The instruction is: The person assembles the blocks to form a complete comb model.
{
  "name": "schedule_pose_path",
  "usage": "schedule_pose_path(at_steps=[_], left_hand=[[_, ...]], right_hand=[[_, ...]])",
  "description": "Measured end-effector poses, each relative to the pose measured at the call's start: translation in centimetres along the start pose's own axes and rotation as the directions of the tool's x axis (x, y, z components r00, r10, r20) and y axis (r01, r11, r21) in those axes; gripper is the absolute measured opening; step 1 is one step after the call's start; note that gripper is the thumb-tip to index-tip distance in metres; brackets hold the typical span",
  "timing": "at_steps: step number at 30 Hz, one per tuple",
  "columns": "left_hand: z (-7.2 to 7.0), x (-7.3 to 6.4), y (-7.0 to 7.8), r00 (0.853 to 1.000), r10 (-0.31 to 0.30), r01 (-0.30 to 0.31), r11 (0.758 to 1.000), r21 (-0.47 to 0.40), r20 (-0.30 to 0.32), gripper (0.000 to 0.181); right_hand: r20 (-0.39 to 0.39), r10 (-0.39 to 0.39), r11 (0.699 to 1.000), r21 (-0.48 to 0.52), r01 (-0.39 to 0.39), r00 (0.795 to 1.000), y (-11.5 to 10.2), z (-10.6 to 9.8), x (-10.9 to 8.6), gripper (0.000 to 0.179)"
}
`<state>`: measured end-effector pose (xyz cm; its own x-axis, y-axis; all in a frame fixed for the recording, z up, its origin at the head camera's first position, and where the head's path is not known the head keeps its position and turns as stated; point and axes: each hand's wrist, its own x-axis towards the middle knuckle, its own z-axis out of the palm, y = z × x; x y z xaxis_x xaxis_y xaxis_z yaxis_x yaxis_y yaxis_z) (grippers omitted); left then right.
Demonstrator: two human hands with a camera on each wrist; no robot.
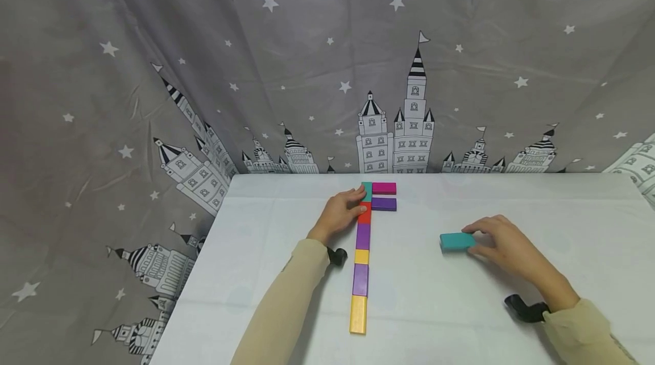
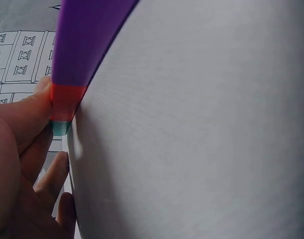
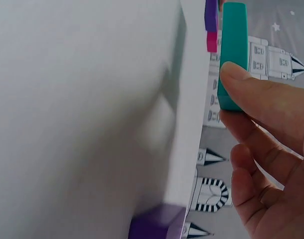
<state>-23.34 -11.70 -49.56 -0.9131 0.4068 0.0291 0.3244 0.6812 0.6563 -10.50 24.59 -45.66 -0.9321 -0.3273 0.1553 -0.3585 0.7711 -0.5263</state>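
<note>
A column of flat building blocks runs down the white table: a teal block (image 1: 367, 191), a red block (image 1: 364, 214), a purple block (image 1: 363, 236), a small yellow block (image 1: 361, 256), a second purple block (image 1: 360, 280) and a long yellow block (image 1: 358, 315). My left hand (image 1: 340, 212) touches the column's far end, fingers at the teal block and thumb at the red block (image 2: 67, 102). To the right, my right hand (image 1: 506, 247) pinches a separate teal block (image 1: 456, 242) by its right end, thumb and fingers on opposite sides (image 3: 235, 45).
A magenta block (image 1: 384, 188) and a dark purple block (image 1: 384, 204) jut rightward from the column's far end. Another purple block (image 3: 157, 224) shows low in the right wrist view. A grey castle-print curtain (image 1: 307, 69) hangs behind the white table (image 1: 419, 308).
</note>
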Motion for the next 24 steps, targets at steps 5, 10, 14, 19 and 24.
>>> schedule_pose_path(at_steps=[5,10,14,19,24], left_hand=[[0.1,0.0,0.0,1.000,0.003,-0.003,1.000,0.005,-0.005,0.050],[0.1,0.0,0.1,1.000,0.020,-0.020,1.000,-0.010,-0.008,0.049],[0.0,0.0,0.1,1.000,0.017,-0.017,1.000,-0.023,-0.006,0.049],[0.0,0.0,0.1,1.000,0.015,-0.015,1.000,-0.016,-0.004,0.049],[0.0,0.1,0.1,1.000,0.020,-0.021,1.000,-0.016,-0.011,0.049]], right_hand=[[-0.012,-0.006,1.000,0.008,0.006,1.000,-0.8,0.7,1.2,0.033],[-0.008,0.006,0.999,0.038,-0.006,1.000,-1.5,1.3,2.4,0.032],[-0.007,0.012,0.998,0.054,-0.011,1.000,-2.1,1.8,3.4,0.032],[0.003,0.026,0.998,0.065,-0.026,1.000,-2.8,2.5,4.5,0.032],[0.003,0.026,0.997,0.077,-0.026,1.000,-3.4,3.3,5.5,0.031]])
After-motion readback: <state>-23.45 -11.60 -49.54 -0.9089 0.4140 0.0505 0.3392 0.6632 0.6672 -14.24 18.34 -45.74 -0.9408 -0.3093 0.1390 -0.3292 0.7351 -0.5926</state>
